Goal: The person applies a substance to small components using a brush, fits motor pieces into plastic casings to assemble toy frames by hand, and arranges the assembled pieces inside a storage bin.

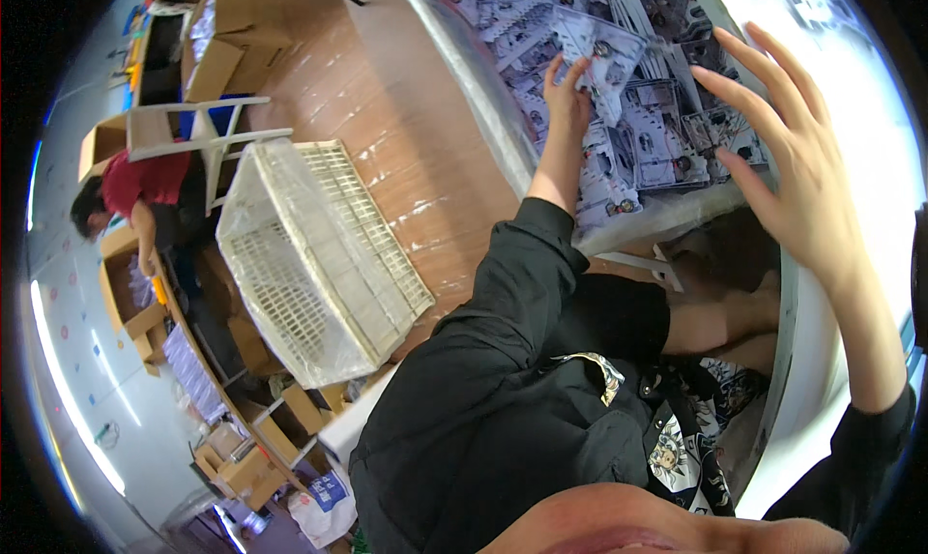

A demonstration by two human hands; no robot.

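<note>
Right hand (807,182) open; left hand (568,95) holds clear packet (601,56).

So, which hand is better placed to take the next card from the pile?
The left hand, probably. Its fingers already touch a clear-wrapped card on the pile of cards. The right hand is open and raised above the pile, holding nothing.
</note>
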